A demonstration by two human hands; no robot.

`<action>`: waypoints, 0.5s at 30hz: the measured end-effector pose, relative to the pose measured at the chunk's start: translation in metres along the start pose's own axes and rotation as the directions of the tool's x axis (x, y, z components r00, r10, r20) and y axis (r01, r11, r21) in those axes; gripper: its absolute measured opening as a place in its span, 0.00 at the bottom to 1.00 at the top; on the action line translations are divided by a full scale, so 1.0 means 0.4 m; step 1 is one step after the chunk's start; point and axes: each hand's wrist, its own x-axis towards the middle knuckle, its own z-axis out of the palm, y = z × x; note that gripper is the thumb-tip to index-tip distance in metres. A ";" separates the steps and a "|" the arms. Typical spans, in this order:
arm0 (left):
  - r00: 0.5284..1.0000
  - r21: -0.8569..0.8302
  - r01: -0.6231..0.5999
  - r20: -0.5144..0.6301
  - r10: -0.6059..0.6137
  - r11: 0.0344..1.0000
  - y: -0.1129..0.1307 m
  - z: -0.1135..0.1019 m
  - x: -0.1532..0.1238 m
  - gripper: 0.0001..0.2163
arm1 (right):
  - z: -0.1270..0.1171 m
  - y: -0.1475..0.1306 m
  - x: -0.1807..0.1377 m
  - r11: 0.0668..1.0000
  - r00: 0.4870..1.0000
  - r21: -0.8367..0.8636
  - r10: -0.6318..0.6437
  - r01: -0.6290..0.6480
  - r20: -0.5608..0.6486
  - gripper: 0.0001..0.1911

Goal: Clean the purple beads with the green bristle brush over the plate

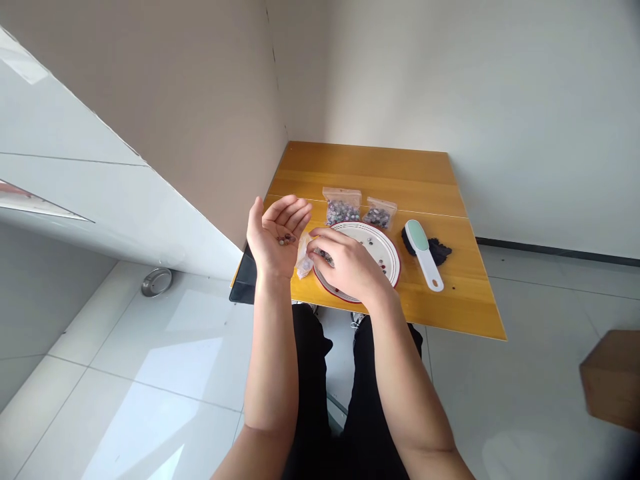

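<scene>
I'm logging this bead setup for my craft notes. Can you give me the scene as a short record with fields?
left hand: open, palm up, small beads in it
right hand: pinches crumpled clear plastic bag
plate: white, red rim, loose beads on it
nearby: two bead-filled zip bags, white-and-green brush, dark clump
surface: wooden table

Our left hand lies palm up, fingers loosely cupped, and our right hand curves palm down just beside it, fingers bunched. Our bare left forearm and right forearm angle upward, slightly converging.
</scene>
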 end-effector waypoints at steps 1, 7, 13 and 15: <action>1.000 0.007 -0.001 -0.002 0.001 1.000 0.000 0.000 0.000 0.23 | -0.001 0.000 0.000 1.000 1.000 0.007 0.000 0.000 0.000 0.09; 1.000 0.033 -0.004 0.021 0.004 0.999 -0.003 0.003 0.000 0.23 | -0.005 0.004 -0.003 1.000 1.000 0.029 0.002 -0.002 -0.002 0.09; 1.000 0.060 0.011 0.026 -0.013 0.998 -0.001 0.012 -0.005 0.23 | -0.006 0.008 -0.002 0.998 1.000 0.060 0.008 -0.008 -0.001 0.09; 1.000 0.082 0.012 0.022 -0.013 0.997 0.000 0.016 -0.007 0.23 | -0.006 0.009 -0.002 0.997 1.000 0.075 0.008 -0.008 -0.003 0.09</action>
